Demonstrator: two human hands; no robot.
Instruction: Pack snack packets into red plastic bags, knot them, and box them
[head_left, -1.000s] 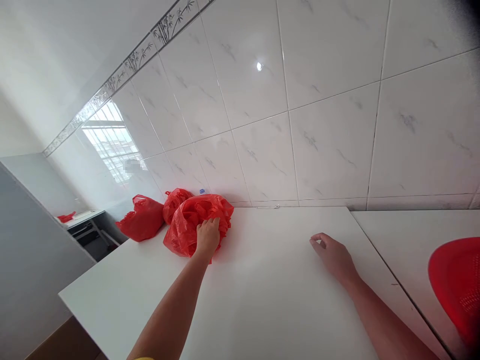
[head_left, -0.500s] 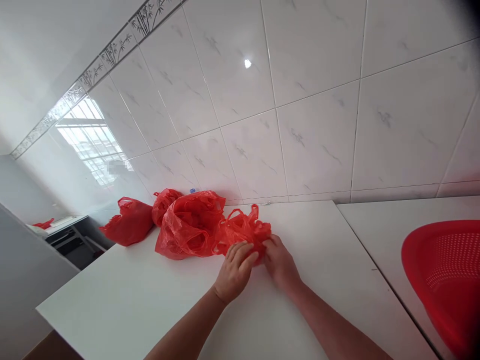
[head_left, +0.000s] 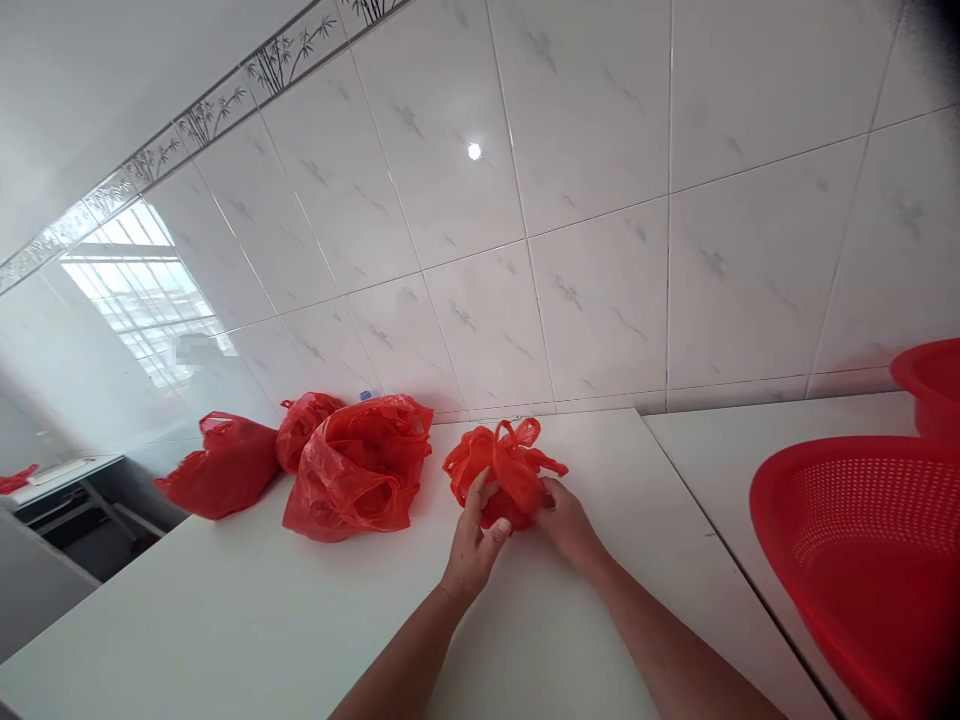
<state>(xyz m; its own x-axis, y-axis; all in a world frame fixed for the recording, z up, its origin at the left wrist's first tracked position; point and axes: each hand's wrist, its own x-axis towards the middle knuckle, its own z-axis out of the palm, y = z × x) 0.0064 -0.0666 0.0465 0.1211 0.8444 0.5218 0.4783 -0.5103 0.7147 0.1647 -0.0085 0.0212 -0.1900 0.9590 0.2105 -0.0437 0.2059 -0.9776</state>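
Note:
A small red plastic bag point(head_left: 517, 470), bunched up with its handle loops sticking up, lies on the white table point(head_left: 300, 610) between my two hands. My left hand point(head_left: 472, 545) rests against its near left side, thumb and fingers apart. On the other side, my right hand point(head_left: 568, 525) has its fingers closed on the bag's right edge; the fingertips are partly hidden by the plastic. To the left, apart from my hands, stands a larger crumpled red plastic bag point(head_left: 330, 500) with its mouth gaping.
Two more red bags, a full one point(head_left: 225, 465) and a small one point(head_left: 300, 430), sit further left. A red perforated basket point(head_left: 780, 500) stands at right, with another red basket point(head_left: 930, 365) behind it. A tiled wall point(head_left: 600, 290) borders the table's back.
The small bag has come away from the larger bag, leaving a gap between them. My left hand's fingers have spread. The view has shifted right, showing a second basket.

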